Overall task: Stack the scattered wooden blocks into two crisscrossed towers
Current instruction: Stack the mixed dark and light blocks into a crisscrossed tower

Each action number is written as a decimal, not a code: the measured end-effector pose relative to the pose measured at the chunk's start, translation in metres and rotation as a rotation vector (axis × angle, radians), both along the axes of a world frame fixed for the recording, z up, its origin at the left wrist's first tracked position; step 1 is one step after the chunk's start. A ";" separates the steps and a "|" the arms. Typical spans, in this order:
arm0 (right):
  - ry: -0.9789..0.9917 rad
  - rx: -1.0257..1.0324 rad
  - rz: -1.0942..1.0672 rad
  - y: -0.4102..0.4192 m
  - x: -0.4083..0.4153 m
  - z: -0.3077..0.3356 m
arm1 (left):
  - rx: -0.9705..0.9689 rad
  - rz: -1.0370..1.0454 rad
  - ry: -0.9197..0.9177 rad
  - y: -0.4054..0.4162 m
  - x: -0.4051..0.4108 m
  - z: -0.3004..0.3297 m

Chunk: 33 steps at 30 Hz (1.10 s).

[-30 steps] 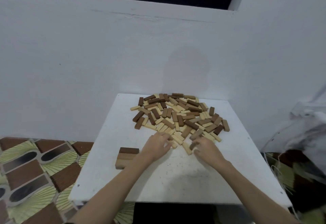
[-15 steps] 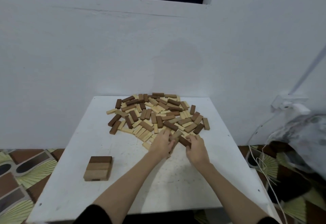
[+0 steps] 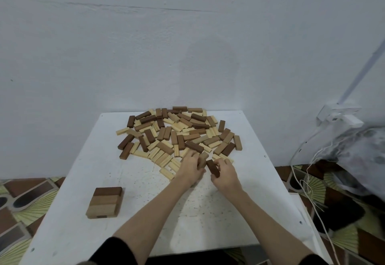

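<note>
While sorting at the pile's near edge: two hands.
Right hand gripped dark block; left hand curled on tan block; started stack apart on counter.

Single head-worn view, looking forward and down, table near below, wall close behind

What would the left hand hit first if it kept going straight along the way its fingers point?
The left hand points away toward the wall, so it would likely run straight into the near edge of the scattered block pile, which its fingertips seem to touch.
</note>
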State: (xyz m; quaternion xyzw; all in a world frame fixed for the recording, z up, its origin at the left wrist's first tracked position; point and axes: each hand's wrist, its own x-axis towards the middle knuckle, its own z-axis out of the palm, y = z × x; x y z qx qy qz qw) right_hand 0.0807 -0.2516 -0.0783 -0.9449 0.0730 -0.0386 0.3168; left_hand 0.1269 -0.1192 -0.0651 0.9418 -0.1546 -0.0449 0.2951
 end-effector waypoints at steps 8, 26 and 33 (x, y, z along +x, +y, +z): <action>0.047 0.020 -0.018 -0.003 -0.012 0.003 | -0.082 0.063 0.071 -0.010 -0.015 0.002; 0.149 0.066 -0.040 0.022 -0.061 0.006 | -0.140 0.111 0.123 0.019 -0.067 -0.005; 0.148 0.071 -0.140 0.020 -0.069 0.008 | -0.137 0.081 0.091 0.026 -0.067 -0.006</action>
